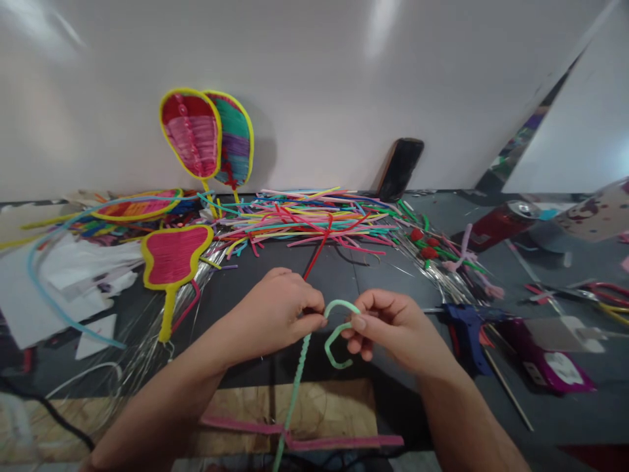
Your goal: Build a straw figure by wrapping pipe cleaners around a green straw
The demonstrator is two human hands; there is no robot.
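My left hand point(282, 308) and my right hand point(388, 324) meet over the dark table point(344, 275), both pinched on a mint green pipe cleaner point(297, 380). Its long stem runs down toward me, and its top bends into a hook point(339, 328) between my fingertips. A red pipe cleaner point(319, 249) lies just beyond my left hand. A pink pipe cleaner point(304, 436) lies flat near the front edge, crossing under the green stem.
A pile of coloured pipe cleaners point(314, 219) spreads across the back. Woven fans point(206, 137) lean on the wall, another pink one point(171, 262) lies at left. A blue glue gun point(466, 328), a red can point(496, 226), pliers point(590, 295) and a phone point(400, 167) lie to the right.
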